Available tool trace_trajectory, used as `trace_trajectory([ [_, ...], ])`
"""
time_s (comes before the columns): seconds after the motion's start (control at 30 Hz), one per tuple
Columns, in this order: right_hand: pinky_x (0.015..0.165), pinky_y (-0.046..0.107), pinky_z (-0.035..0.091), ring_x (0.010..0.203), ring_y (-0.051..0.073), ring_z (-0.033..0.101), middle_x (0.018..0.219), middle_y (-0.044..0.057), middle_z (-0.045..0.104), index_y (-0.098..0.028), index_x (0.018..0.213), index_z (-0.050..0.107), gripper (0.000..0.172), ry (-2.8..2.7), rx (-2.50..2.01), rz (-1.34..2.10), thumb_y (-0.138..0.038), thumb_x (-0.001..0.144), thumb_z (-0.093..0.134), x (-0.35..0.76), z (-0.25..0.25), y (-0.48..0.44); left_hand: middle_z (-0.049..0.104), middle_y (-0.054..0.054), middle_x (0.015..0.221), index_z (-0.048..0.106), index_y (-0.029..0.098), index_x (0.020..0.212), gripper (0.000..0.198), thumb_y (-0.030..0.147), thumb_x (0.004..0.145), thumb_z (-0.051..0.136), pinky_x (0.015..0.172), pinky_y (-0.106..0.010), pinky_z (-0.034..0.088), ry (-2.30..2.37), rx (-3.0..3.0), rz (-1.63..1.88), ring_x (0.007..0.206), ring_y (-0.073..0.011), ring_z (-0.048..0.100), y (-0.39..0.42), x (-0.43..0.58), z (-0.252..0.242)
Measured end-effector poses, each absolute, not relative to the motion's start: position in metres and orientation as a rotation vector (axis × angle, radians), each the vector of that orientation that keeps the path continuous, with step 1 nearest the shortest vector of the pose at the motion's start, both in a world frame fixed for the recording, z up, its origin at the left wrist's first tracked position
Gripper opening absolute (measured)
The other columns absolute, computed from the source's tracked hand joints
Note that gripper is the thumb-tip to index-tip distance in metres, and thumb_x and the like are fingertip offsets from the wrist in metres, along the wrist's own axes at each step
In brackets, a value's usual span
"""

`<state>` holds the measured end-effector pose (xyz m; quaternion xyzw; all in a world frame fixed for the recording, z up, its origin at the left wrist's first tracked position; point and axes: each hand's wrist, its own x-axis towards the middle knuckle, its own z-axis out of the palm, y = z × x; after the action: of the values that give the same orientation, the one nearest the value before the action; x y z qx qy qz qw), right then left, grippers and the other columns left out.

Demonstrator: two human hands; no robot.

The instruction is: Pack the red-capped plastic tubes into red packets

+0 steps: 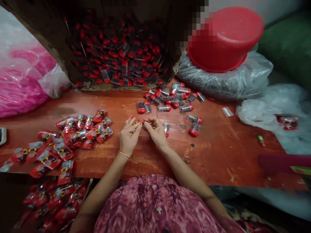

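Observation:
My left hand (129,138) is closed on a small red printed packet (132,120), mostly hidden behind the fingers. Close beside it, my right hand (157,133) pinches at the packet's near edge, the thumbs of both hands almost meeting. A clear tube with a red cap (166,129) lies just behind my right hand. Further back on the table is a loose pile of such tubes (164,107), with dark round pieces inside. To the left of my hands, several filled red packets (75,135) are heaped.
A large cardboard box (60,69) lies open at the back, full of red-capped tubes. At back right, a red tub (218,48) sits upside down on a plastic bag (228,85). Pink goods in a bag (21,85) stand left. More red packets (58,200) lie below the table edge.

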<state>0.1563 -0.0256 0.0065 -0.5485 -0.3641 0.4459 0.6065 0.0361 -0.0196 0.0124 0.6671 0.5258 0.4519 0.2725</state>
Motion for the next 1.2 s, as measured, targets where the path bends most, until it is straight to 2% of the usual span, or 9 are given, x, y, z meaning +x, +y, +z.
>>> trace_trajectory([
  [0.2,0.061,0.024,0.042,0.059,0.01,0.049,0.064,-0.004,0.055,-0.019,0.068,0.055,0.02,-0.899,-1.229,0.991,-0.035,0.069,0.066,0.158,0.014,-0.033,0.062,-0.012,0.12,0.072,0.018,0.095,0.026,0.034,0.079,0.058,0.103,-0.044,0.038,1.386,1.721,1.245,0.116,-0.0242,0.054,-0.021,0.04,0.013],
  [0.3,0.063,0.024,0.042,0.062,0.01,0.05,0.067,-0.003,0.057,-0.019,0.071,0.058,0.016,-0.981,-1.194,0.969,-0.034,0.072,0.063,0.157,0.018,-0.035,0.062,-0.011,0.12,0.072,0.02,0.095,0.025,0.034,0.079,0.057,0.103,-0.042,0.039,1.381,1.709,1.212,0.116,-0.0229,0.054,-0.023,0.043,0.017],
  [0.43,0.052,0.023,0.034,0.052,0.009,0.041,0.054,-0.004,0.047,-0.018,0.057,0.05,0.031,-1.063,-1.26,0.9,-0.04,0.079,0.053,0.161,0.017,-0.037,0.061,-0.012,0.122,0.067,0.017,0.105,0.034,0.035,0.077,0.06,0.102,-0.038,0.039,1.46,1.593,1.193,0.115,-0.0225,0.055,-0.028,0.042,0.025],
  [0.6,0.045,0.023,0.023,0.047,0.007,0.028,0.047,-0.006,0.031,-0.02,0.049,0.034,0.046,-0.978,-1.404,0.767,-0.05,0.079,0.049,0.164,0.014,-0.041,0.071,-0.005,0.076,0.072,0.014,0.078,0.035,0.047,0.069,0.065,0.077,-0.031,0.05,1.369,1.158,0.94,0.077,-0.0194,0.064,-0.038,0.044,0.028],
  [0.77,0.047,0.023,0.029,0.049,0.009,0.034,0.051,-0.004,0.039,-0.02,0.052,0.042,0.042,-0.996,-1.359,0.913,-0.049,0.082,0.045,0.158,0.01,-0.045,0.07,-0.003,0.078,0.07,0.013,0.084,0.034,0.042,0.067,0.068,0.072,-0.027,0.049,1.225,0.974,1.079,0.071,-0.0143,0.06,-0.038,0.054,0.017],
  [0.97,0.049,0.023,0.028,0.05,0.009,0.034,0.05,-0.005,0.036,-0.02,0.05,0.039,0.041,-0.971,-1.453,0.711,-0.046,0.081,0.046,0.171,0.004,-0.037,0.063,-0.002,0.057,0.07,0.013,0.072,0.034,0.044,0.074,0.057,0.057,-0.025,0.044,1.558,1.524,0.831,0.055,-0.0153,0.055,-0.016,0.031,0.019],
  [1.03,0.048,0.023,0.026,0.049,0.008,0.032,0.049,-0.005,0.034,-0.02,0.049,0.037,0.041,-0.986,-1.451,0.709,-0.046,0.08,0.046,0.171,0.005,-0.036,0.063,-0.003,0.055,0.07,0.015,0.08,0.033,0.044,0.076,0.054,0.058,-0.027,0.044,1.637,1.777,0.617,0.054,-0.018,0.057,-0.009,0.027,0.027],
  [1.1,0.048,0.023,0.026,0.049,0.008,0.031,0.049,-0.006,0.035,-0.02,0.05,0.038,0.041,-1.023,-1.431,0.725,-0.046,0.081,0.045,0.169,0.006,-0.037,0.066,-0.006,0.061,0.066,0.015,0.101,0.038,0.041,0.077,0.054,0.062,-0.03,0.046,1.662,1.987,0.417,0.059,-0.0224,0.062,-0.006,0.028,0.037],
  [1.2,0.048,0.024,0.025,0.048,0.008,0.03,0.048,-0.006,0.034,-0.02,0.05,0.038,0.042,-1.041,-1.41,0.727,-0.046,0.081,0.045,0.166,0.008,-0.04,0.07,-0.014,0.074,0.049,0.011,0.128,0.057,0.04,0.079,0.05,0.072,-0.038,0.048,1.757,2.122,0.248,0.074,-0.0309,0.067,-0.005,0.034,0.048],
])
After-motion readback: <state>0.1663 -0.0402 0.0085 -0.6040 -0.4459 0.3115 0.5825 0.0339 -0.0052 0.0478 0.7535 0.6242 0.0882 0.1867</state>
